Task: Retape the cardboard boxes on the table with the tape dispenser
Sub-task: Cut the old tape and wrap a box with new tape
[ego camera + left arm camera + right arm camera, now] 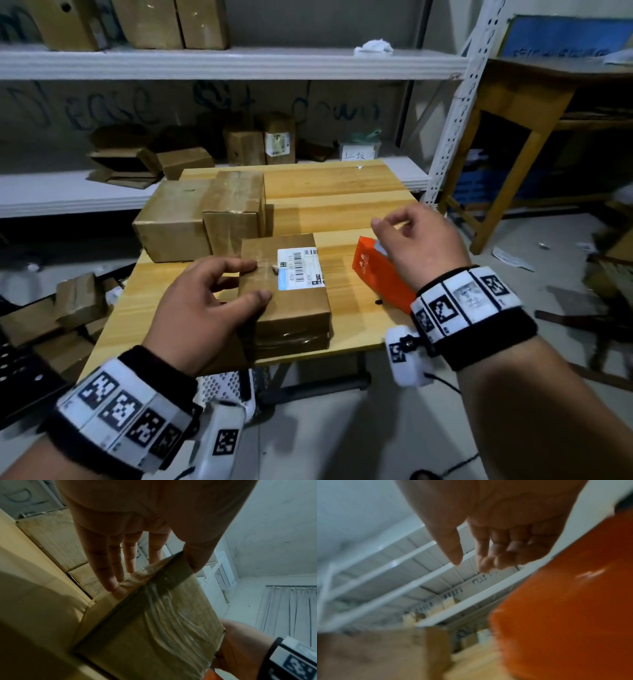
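Just beneath the right hand (419,240), whose grip hangs loosely curled on nothing, the orange plastic tape dispenser (382,277) lies near the counter's (342,195) right edge, long axis slanting toward the near-right corner, while the left hand (209,308) clasps the flat, closed brown cardboard box with a white label (291,301) at the near edge.
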Available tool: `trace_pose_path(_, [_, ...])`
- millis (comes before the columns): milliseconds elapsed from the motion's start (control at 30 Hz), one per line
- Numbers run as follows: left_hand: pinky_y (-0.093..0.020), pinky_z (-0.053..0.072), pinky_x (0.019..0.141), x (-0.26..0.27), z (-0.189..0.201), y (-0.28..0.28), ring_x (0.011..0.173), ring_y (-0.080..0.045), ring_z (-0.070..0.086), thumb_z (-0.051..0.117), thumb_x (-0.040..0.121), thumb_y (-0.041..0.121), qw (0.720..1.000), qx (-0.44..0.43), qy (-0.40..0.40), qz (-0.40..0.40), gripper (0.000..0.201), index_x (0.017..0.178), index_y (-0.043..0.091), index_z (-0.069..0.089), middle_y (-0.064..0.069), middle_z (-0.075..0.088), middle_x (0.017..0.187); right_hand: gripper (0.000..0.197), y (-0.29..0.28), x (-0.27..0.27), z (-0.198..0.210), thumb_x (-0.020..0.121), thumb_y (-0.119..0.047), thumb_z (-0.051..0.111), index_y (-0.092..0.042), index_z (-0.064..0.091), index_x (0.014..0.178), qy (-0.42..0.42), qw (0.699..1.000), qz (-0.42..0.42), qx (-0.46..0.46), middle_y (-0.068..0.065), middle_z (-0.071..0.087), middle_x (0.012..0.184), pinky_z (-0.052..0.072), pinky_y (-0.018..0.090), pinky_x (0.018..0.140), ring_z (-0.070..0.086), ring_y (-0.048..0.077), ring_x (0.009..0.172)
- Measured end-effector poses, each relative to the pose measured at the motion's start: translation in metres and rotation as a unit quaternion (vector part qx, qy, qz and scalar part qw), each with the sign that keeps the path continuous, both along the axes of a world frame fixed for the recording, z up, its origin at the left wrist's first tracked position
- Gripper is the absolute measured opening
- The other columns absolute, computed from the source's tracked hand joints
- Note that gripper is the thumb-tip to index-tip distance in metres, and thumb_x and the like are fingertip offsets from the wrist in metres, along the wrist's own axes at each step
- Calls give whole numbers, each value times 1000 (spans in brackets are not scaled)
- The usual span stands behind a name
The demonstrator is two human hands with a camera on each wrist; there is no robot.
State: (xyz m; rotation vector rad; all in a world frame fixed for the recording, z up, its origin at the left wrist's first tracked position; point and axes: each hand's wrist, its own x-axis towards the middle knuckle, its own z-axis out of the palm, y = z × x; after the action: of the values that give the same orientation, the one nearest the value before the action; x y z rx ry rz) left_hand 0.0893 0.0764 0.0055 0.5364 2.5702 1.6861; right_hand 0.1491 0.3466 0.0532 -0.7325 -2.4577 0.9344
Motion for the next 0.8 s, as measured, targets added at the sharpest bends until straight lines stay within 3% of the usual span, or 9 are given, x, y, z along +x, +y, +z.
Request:
trace_pose_path(67, [-29, 57, 84, -3, -2, 1, 115, -3, 63, 87, 73, 34, 1000, 3, 8, 1, 40, 110, 33, 75, 13, 66, 127, 43, 8, 0, -7, 94, -63, 57, -28, 65, 117, -118, 988, -16, 100, -1, 70, 112, 55, 40, 87, 66, 26, 104])
trace_pose_path(133, [-34, 58, 88, -6, -4, 1, 115, -3, 64, 88, 73, 33, 1000, 3, 9, 2, 39, 109, 33, 75, 13, 68, 126, 56, 12, -2, -15, 90, -69, 55, -23, 62, 121, -207, 964, -20, 164, 5, 69, 116, 56, 42, 88, 65, 31, 105])
trace_pose_path(267, [-40, 59, 93, -6, -3, 1, 115, -3, 65, 86, 67, 45, 1000, 8, 11, -3, 46, 110, 34, 76, 14, 68, 125, 71, 12, -8, -26, 81, -84, 52, -24, 53, 119, -286, 933, -18, 216, 5, 67, 103, 56, 46, 88, 66, 32, 97])
trace_pose_path(367, [-38, 59, 91, -4, -4, -2, 115, -5, 66, 82, 67, 54, 999, 32, 16, -10, 49, 112, 37, 76, 12, 70, 126, 62, 7, -10, -31, 87, -76, 57, -24, 43, 117, -316, 925, -11, 209, -1, 58, 88, 54, 46, 89, 64, 30, 89])
trace_pose_path(467, [-34, 57, 88, -2, 1, -5, 116, -8, 66, 78, 69, 57, 998, 44, 34, 0, 47, 113, 40, 74, 9, 70, 125, 49, 5, -10, -29, 93, -55, 66, -21, 44, 120, -310, 927, -9, 212, 0, 55, 84, 55, 43, 81, 58, 28, 82])
trace_pose_path(567, [-43, 59, 92, -3, 9, -8, 112, -10, 70, 81, 73, 57, 996, 73, 48, 29, 41, 109, 39, 75, 6, 76, 114, 45, 7, -6, -22, 94, -43, 68, -21, 47, 127, -284, 933, 5, 222, 4, 62, 96, 50, 40, 75, 60, 29, 89])
trace_pose_path(667, [-52, 60, 90, -1, 18, -11, 103, -17, 72, 84, 73, 60, 990, 125, 54, 46, 40, 106, 39, 75, 4, 78, 102, 52, 6, 4, -8, 95, -44, 68, -28, 46, 139, -209, 951, 7, 226, 3, 70, 118, 54, 45, 88, 67, 30, 109])
trace_pose_path(800, [-45, 60, 87, 10, 30, -10, 99, -15, 71, 73, 75, 48, 982, 160, 85, 49, 43, 113, 28, 73, 4, 77, 106, 74, -7, 18, 19, 92, -44, 73, -37, 34, 154, -79, 964, 40, 250, -1, 67, 134, 46, 52, 109, 63, 29, 121])
